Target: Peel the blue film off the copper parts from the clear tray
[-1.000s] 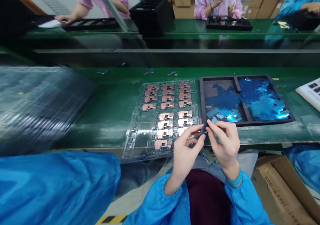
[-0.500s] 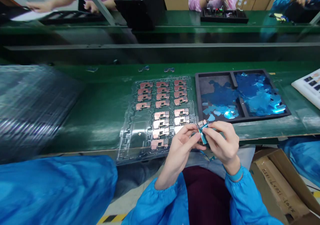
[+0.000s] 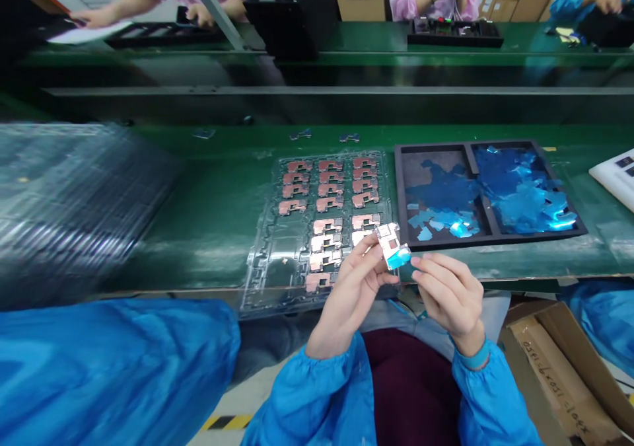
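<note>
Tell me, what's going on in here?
A person's left hand holds up a small shiny part with a blue patch on it. The right hand is at the patch's edge; whether it touches is hard to tell. A clear tray of similar parts lies beside a black tray of blue pieces.

The board (image 3: 385,234) looks shiny metallic, the tray (image 3: 270,275) glossy clear plastic.

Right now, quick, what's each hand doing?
Left hand: closed, holding a small board with blue film.
Right hand: close beside the blue film; can't tell whether it's pinching it.
</note>
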A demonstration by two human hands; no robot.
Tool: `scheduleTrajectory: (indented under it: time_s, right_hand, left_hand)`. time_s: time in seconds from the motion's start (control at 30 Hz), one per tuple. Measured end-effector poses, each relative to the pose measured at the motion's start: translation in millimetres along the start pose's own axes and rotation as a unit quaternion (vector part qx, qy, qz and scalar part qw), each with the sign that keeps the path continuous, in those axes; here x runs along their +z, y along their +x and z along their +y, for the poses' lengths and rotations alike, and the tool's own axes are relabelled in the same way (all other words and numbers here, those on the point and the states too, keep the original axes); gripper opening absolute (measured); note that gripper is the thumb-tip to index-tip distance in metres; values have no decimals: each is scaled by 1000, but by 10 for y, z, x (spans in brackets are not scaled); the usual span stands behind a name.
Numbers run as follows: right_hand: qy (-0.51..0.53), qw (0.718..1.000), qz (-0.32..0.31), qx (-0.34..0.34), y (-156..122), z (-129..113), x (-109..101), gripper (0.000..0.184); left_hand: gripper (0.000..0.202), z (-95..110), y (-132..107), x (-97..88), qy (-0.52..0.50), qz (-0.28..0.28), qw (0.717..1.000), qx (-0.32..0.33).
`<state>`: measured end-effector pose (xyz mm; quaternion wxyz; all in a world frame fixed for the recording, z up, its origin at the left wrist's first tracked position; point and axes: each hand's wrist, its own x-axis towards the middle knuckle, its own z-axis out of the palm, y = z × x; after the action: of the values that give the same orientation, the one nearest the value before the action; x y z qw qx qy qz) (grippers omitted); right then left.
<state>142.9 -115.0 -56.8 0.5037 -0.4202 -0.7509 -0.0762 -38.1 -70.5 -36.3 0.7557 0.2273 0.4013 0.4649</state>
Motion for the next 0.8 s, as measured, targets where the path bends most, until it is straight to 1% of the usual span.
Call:
scheduleTrajectory:
  time_s: [0.13, 0.2, 0.27, 0.3, 0.33, 0.37, 0.4, 0.47, 0.53, 0.57, 0.6, 0.63, 0.7, 0.73, 0.77, 0.8]
  right_hand:
    - [0, 1000, 11, 16, -94, -42, -31, 31]
    - [-10, 998, 40, 48, -130, -39, -33, 27]
    - [-31, 988, 107, 105, -113, 31, -13, 21]
    - [-47, 978, 141, 145, -83, 102, 5, 17]
    - [-63, 966, 165, 188, -41, 199, 27, 13]
    - [-80, 954, 173, 230, 5, 318, 51, 11]
    - [-94, 945, 160, 270, 52, 452, 74, 15]
    - [-119, 938, 83, 315, 125, 718, 114, 25]
    - [-152, 935, -5, 320, 164, 897, 143, 33]
    - [-163, 935, -35, 314, 174, 927, 155, 35]
    - [-163, 937, -49, 306, 182, 912, 166, 36]
    - [-147, 941, -50, 300, 188, 854, 178, 37]
    - [-57, 950, -34, 306, 200, 642, 203, 36]
    - [12, 947, -30, 321, 207, 511, 217, 36]
    - [88, 935, -35, 343, 214, 381, 233, 36]
    - [157, 916, -45, 367, 220, 262, 252, 34]
  left_hand:
    - [37, -2, 65, -19, -37, 45, 998, 15]
    - [37, -1, 102, -34, -38, 64, 997, 32]
    - [38, -2, 122, -46, -20, 82, 995, 53]
    - [38, -5, 124, -48, -6, 85, 994, 62]
    - [38, -10, 119, -47, 9, 84, 994, 71]
    - [38, -17, 110, -43, 27, 79, 993, 79]
    - [38, -24, 97, -36, 45, 74, 992, 90]
    - [39, -40, 70, -18, 81, 68, 988, 112]
    - [40, -51, 50, 3, 114, 72, 983, 126]
    - [40, -54, 45, 13, 127, 77, 980, 132]
    - [40, -56, 44, 22, 139, 82, 977, 136]
    - [40, -57, 46, 30, 150, 87, 975, 141]
    - [39, -59, 51, 42, 169, 94, 970, 147]
    - [38, -61, 51, 46, 179, 94, 968, 147]
    - [36, -64, 50, 49, 189, 92, 967, 144]
    - [35, -67, 45, 52, 200, 90, 966, 140]
